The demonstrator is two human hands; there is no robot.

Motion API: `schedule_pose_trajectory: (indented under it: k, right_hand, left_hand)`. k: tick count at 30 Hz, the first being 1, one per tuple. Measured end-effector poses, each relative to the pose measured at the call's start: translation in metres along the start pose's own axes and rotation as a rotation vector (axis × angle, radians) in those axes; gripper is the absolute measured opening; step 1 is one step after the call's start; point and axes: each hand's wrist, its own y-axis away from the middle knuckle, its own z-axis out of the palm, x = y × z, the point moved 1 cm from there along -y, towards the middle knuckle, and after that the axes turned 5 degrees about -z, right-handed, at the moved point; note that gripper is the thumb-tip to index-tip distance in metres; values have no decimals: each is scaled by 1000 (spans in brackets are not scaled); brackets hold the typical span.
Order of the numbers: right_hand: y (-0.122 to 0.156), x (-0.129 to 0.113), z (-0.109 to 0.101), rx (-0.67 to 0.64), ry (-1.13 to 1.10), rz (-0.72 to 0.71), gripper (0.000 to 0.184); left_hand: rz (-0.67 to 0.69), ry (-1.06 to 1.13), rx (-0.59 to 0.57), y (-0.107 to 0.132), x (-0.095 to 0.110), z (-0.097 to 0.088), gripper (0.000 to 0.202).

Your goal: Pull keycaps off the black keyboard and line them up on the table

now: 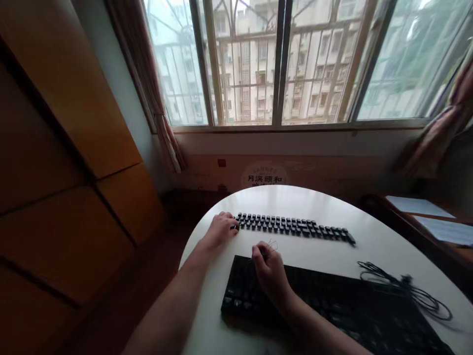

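Note:
A black keyboard (332, 310) lies on the white round table (295, 202) close to me. Beyond it, several loose black keycaps (295, 227) are laid out in two long rows. My left hand (220, 230) rests at the left end of those rows, fingers curled and touching the first keycaps. My right hand (269, 271) hovers over the keyboard's upper left part, fingers pinched on a thin wire keycap puller (271, 244).
A coiled black cable (406, 288) lies at the table's right side. A wooden cabinet (66, 162) stands to the left. A window (281, 59) with curtains fills the far wall. A low shelf with papers (428, 212) sits at the right.

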Motion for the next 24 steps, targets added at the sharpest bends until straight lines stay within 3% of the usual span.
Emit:
schedule_pose_trajectory:
  k: [16, 22, 24]
  right_hand:
    - [-1, -1, 1, -6, -45, 18, 33]
    - [-1, 1, 1, -9, -59, 11, 32]
    - [-2, 2, 1, -9, -57, 9, 32]
  left_hand:
    - [12, 71, 68, 1, -4, -3, 22]
    - [-35, 137, 256, 1, -12, -16, 7]
    - [-91, 150, 353, 1, -14, -18, 13]
